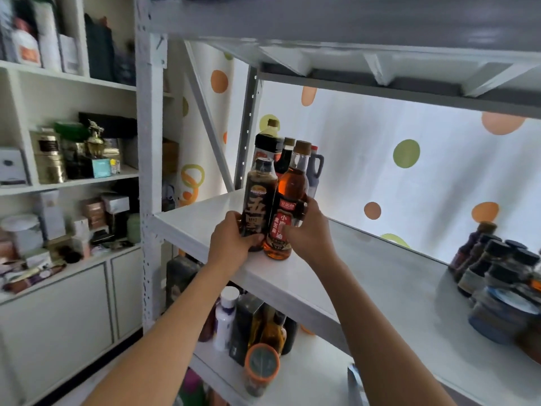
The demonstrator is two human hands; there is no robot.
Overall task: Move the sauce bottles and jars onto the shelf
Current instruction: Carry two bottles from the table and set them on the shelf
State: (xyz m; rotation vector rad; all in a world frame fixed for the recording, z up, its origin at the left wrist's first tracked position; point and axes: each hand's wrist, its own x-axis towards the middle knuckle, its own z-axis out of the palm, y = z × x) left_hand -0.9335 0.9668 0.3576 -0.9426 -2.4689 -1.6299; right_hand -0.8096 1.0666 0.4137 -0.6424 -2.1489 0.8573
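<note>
On the white shelf (336, 276) of the metal rack, near its front left edge, two bottles stand side by side and touching. Left hand (231, 240) wraps the lower body of the dark bottle (259, 205), thumb across the front near the base, fingers hidden behind. Right hand (307, 230) closes around the amber oil bottle (291, 200) from the right, thumb on the red label, fingertips curling over the shoulder side. Both hands are closed on their bottles, neither spread wide.

Dark bottle: long axis near vertical, cap up, leaning a touch to the right at the top; black label with large orange characters faces the camera. Whether its base is fully down on the board I cannot tell, since the hand covers it.

Amber bottle: upright, long axis vertical, brown cap pointing up toward the underside of the upper shelf; its base appears to sit on the board close to the front lip.

Behind them, farther back on the same board, a cluster of taller dark bottles (276, 148) stands upright, caps up, one with a handle on the right.

Far right of the board: a group of dark-capped bottles and jars (497, 276), blurred, all upright.

Lower shelf, below the forearms: a white bottle (227, 315), a dark box, more amber bottles, and an orange-lidded jar (261, 366).
</note>
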